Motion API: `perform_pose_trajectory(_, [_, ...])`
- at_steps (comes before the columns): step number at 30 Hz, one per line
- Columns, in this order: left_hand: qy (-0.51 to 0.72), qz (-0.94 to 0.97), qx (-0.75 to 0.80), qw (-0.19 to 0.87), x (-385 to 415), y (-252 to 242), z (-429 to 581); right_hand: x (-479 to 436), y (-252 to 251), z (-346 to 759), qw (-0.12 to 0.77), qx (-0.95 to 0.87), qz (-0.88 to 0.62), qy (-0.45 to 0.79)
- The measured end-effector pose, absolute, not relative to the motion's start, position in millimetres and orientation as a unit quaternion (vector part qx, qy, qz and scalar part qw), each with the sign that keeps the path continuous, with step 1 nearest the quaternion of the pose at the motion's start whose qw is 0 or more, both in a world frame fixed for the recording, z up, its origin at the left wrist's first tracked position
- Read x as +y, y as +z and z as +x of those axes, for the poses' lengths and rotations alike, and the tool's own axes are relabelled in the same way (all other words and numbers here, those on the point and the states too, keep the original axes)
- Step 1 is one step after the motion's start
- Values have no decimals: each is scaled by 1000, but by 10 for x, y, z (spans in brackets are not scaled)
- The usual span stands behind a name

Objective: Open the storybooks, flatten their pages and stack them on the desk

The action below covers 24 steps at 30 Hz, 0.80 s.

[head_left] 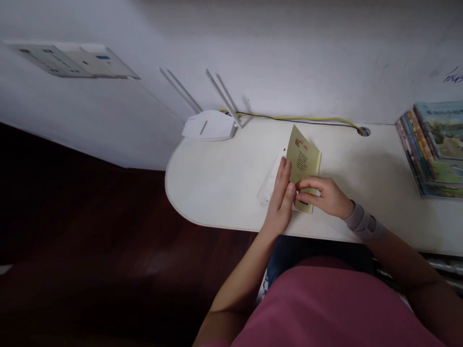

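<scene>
A small booklet with a pale yellow cover (303,159) stands partly open on the white table, its yellow side raised at an angle. Small pictures and lines of dark print show on that side. White pages (268,187) lie to the left, partly covered by my hand. My left hand (281,198) rests along the pages near the fold, fingers stretched out. From the right, my right hand (325,195) pinches at the booklet near the fold, thumb and forefinger close together. Exactly which sheet sits between those fingertips is hard to make out.
A white router (209,126) with upright antennas stands at the table's back left. Yellow and black cables (307,118) run along the wall to a round hole (364,131). Stacked books (434,149) lie at the right. The white table (202,188) has a rounded left end.
</scene>
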<state>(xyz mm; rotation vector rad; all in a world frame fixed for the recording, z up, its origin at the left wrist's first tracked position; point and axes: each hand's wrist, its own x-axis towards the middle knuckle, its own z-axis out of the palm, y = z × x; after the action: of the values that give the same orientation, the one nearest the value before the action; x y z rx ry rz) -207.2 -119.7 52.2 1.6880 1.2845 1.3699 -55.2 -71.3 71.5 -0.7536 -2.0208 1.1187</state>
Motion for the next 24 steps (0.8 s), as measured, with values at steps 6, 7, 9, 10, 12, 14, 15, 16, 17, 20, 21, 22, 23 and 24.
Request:
perform_pose_trajectory(6, [522, 632, 481, 311, -1158, 428, -2096, -713, 728, -561, 346, -753, -288, 480])
perform_pose_trajectory(7, [521, 632, 483, 310, -1159, 418, -2110, -710, 724, -557, 347, -743, -294, 491])
perform_pose_trajectory(9, [522, 629, 502, 282, -1189, 435, -2143, -703, 714, -536, 358, -713, -320, 511])
perform_pose_trajectory(10, [529, 624, 520, 244, -1216, 464, -2158, -702, 710, -516, 366, -696, -337, 518])
perform_pose_trajectory(12, [547, 623, 543, 136, -1280, 549, -2166, -712, 715, -455, 383, -667, -368, 523])
perform_pose_trajectory(14, [530, 668, 519, 60, -1317, 623, -2132, -744, 741, -361, 390, -658, -386, 515])
perform_pose_trajectory(15, [504, 707, 492, 57, -1314, 639, -2100, -767, 758, -299, 390, -664, -387, 507])
perform_pose_trajectory(16, [470, 748, 462, 74, -1295, 634, -2062, -796, 771, -225, 387, -676, -385, 495])
perform_pose_trajectory(17, [433, 783, 434, 102, -1260, 610, -2020, -827, 774, -141, 380, -692, -382, 479])
perform_pose_trajectory(20, [360, 833, 382, 175, -1117, 457, -1918, -940, 674, 176, 318, -768, -399, 389])
perform_pose_trajectory(21, [344, 840, 372, 192, -1073, 401, -1899, -982, 598, 295, 279, -794, -423, 336])
perform_pose_trajectory(22, [330, 846, 364, 207, -1036, 350, -1888, -1024, 506, 414, 234, -817, -453, 269])
perform_pose_trajectory(23, [312, 852, 357, 221, -1005, 309, -1881, -1062, 404, 529, 180, -830, -492, 189])
perform_pose_trajectory(24, [289, 859, 352, 233, -982, 278, -1875, -1091, 303, 636, 127, -833, -525, 121])
